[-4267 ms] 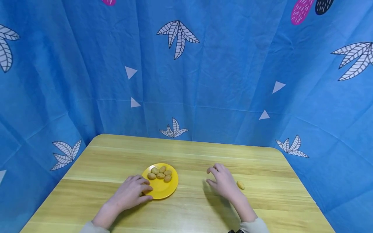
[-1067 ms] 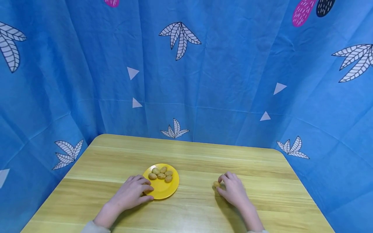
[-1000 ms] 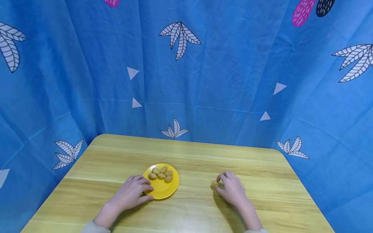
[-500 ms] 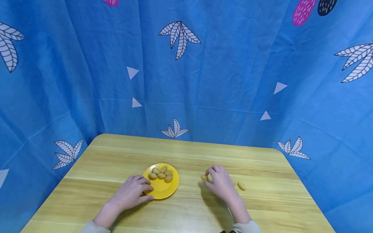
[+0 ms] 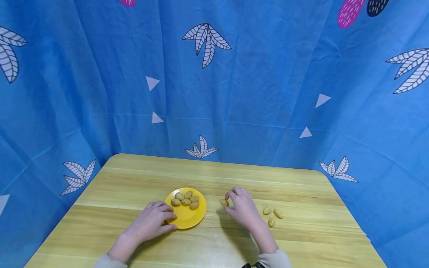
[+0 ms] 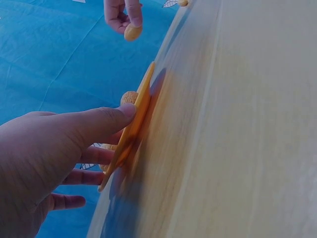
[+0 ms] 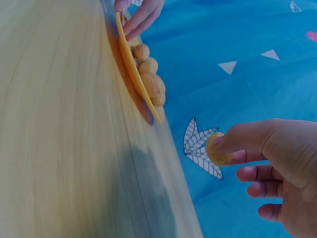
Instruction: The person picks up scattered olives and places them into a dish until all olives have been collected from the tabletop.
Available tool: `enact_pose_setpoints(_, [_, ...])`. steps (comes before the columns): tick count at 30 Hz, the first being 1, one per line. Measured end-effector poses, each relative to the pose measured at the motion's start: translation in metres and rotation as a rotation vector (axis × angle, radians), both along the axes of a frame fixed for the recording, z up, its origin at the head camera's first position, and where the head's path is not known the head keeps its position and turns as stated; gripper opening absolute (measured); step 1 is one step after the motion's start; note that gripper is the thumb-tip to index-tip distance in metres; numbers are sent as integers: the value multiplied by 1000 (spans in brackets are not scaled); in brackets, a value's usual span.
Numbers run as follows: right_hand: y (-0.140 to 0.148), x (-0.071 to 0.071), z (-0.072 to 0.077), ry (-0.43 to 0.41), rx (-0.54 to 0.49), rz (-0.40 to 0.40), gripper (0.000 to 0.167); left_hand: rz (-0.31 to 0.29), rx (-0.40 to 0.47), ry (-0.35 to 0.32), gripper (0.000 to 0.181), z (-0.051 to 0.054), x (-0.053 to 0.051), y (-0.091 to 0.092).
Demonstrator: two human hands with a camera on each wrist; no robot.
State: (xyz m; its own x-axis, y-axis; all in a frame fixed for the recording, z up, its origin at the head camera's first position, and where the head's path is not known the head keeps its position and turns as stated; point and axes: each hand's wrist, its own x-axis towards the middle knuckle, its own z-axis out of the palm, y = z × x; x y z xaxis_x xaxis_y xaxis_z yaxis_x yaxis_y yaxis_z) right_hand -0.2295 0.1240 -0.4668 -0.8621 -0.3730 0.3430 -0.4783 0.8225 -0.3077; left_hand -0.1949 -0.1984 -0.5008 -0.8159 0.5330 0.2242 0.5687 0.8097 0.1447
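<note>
Yellow round plate (image 5: 185,219), probably plastic, sits left of centre on the light wood-grain table (image 5: 134,175), carrying six tan oval nut-like pieces (image 5: 186,201) bunched on its far half. Left hand (image 5: 152,221) has it by the rim: thumb at the near edge, fingers reaching over the upper side. Right hand (image 5: 244,208) pinches one more, the rough-surfaced tan oval (image 5: 224,203), between thumb and index finger, other fingers free. That one is off the wood, between plate and loose ones, nearer the plate. Three loose tan ovals (image 5: 271,222) lie on the table, right of that hand. Progress, my read: plating is past half; six on, one in hand, three left. Orientation: in head view the held piece's long axis runs roughly side to side, one end toward the plate, that end slightly farther from the person. Thumb covers part of it in right wrist view, so can't pin the tilt, nor tell one end from the other. Loose ones don't line up: rightmost slants, nearest points roughly away from the person.
</note>
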Motion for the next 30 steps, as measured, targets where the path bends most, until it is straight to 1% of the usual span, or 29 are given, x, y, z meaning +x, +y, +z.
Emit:
enact_pose_setpoints(8, [-17, 0, 2, 46, 38, 37, 23, -2, 1, 11, 33, -1, 1, 0])
enact_pose_setpoints(19, [-41, 1, 6, 43, 73, 75, 23, -7, 0, 17, 33, -2, 1, -1])
enact_pose_setpoints(26, [-54, 1, 8, 53, 95, 109, 22, -12, 3, 22, 32, -2, 1, -1])
enact_pose_setpoints(30, [-60, 1, 8, 43, 105, 134, 22, -16, 4, 31, 32, -2, 1, -1])
